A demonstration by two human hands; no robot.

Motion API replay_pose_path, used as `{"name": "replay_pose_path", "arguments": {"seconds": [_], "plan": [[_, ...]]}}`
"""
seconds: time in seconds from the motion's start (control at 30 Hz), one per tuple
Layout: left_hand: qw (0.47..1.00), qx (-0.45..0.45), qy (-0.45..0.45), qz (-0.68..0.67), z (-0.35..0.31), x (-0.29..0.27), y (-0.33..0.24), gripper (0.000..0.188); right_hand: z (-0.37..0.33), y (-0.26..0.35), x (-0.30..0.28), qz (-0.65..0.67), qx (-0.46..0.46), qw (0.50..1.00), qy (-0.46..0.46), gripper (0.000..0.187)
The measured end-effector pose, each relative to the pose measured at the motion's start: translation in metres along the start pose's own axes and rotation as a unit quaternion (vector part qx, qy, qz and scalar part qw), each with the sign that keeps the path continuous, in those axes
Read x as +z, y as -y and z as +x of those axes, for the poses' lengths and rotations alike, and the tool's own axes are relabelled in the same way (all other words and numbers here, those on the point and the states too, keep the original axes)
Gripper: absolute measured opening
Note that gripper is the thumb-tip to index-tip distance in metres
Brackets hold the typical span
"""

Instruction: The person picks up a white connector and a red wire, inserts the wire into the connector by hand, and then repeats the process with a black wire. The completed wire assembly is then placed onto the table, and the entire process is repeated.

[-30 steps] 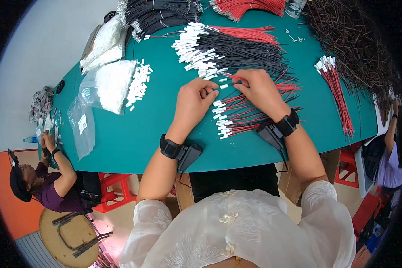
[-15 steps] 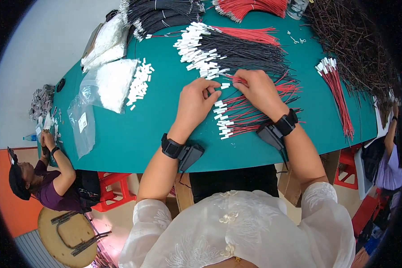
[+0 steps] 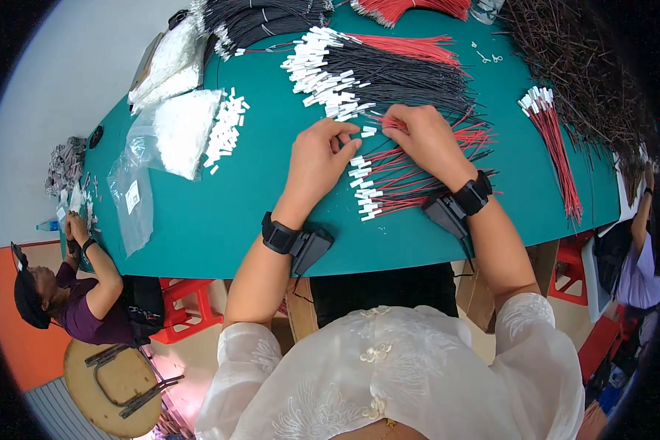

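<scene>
My left hand (image 3: pixel 317 163) is curled in a pinch beside a small white connector housing (image 3: pixel 369 132); what lies between thumb and finger is too small to make out. Across from it, my right hand (image 3: pixel 427 139) has its fingers closed around a thin red wire (image 3: pixel 378 119). Below both hands lies a row of red and black wires (image 3: pixel 400 176) with white connectors (image 3: pixel 367 194) on their left ends. Just beyond the hands is a larger pile of black wires (image 3: pixel 396 73), with white connectors (image 3: pixel 319 66) at its left end and red wires (image 3: pixel 411 48) at its far side.
Loose white connectors (image 3: pixel 226 132) lie beside an open plastic bag (image 3: pixel 176 136) of them at left. A red wire bundle (image 3: pixel 554 158) and a brown wire heap (image 3: pixel 579 73) occupy the right. Black bundles (image 3: pixel 264 18) lie at the back. Another person (image 3: pixel 88 293) sits at far left.
The whole view has shifted slightly, so the table things appear a little higher. Both hands keep nearly the same places and grips over the wires.
</scene>
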State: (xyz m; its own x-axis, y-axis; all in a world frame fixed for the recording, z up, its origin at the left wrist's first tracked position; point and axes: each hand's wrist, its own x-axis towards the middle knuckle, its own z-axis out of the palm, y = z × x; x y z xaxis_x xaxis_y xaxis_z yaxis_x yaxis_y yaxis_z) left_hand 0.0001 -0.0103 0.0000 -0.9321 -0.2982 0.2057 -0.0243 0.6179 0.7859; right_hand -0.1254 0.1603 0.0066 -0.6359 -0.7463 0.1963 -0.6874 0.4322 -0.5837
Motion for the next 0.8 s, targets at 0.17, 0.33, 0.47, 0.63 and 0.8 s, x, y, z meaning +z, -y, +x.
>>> {"name": "replay_pose_path", "arguments": {"seconds": [0.17, 0.33, 0.47, 0.63, 0.8], "plan": [[1.000, -0.001, 0.004, 0.002, -0.0008, 0.0004, 0.0008, 0.018, -0.0004, -0.0009, 0.0013, 0.016, 0.005, 1.000, 0.011, 0.015], [1.000, -0.003, 0.007, 0.005, -0.0008, -0.0001, -0.0010, 0.020, -0.0006, -0.0004, 0.0028, 0.036, -0.024, 0.999, 0.007, 0.016], [1.000, -0.001, 0.005, 0.010, -0.0010, 0.0008, -0.0007, 0.022, -0.0007, 0.0016, 0.0028, 0.041, -0.032, 0.999, 0.014, 0.016], [0.999, 0.017, -0.011, 0.038, -0.0011, 0.0048, -0.0011, 0.022, -0.0005, 0.0066, -0.0015, 0.045, -0.040, 0.996, 0.058, 0.014], [0.998, 0.026, -0.012, 0.048, 0.0002, 0.0058, -0.0028, 0.022, -0.0010, 0.0064, 0.0003, 0.041, -0.036, 0.998, 0.034, 0.013]]}}
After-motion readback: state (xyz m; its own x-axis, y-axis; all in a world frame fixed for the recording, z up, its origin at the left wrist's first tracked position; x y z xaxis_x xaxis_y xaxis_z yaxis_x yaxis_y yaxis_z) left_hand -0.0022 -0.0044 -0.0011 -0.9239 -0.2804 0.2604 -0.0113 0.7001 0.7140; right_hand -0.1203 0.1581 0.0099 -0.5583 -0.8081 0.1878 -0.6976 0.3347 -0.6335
